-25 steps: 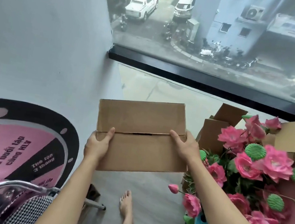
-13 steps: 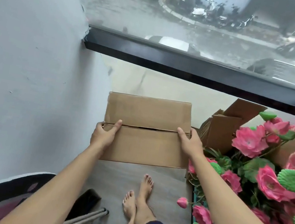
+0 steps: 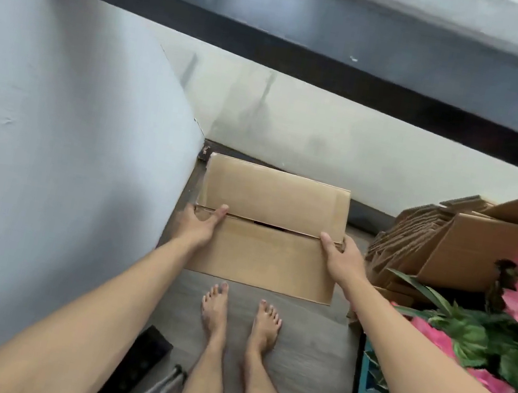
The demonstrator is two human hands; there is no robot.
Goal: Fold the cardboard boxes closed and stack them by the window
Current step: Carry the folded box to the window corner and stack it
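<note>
with the left hand (image 3: pixel 198 227) and right hand (image 3: pixel 342 257) gripping the closed cardboard box (image 3: pixel 267 229) by its ends, thumbs on the flap seam, low in the corner under the window (image 3: pixel 312 43), best lower it level and square to the wall.

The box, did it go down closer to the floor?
Yes. The cardboard box, in both hands, has dropped well below the black window frame, into the floor corner.
</note>
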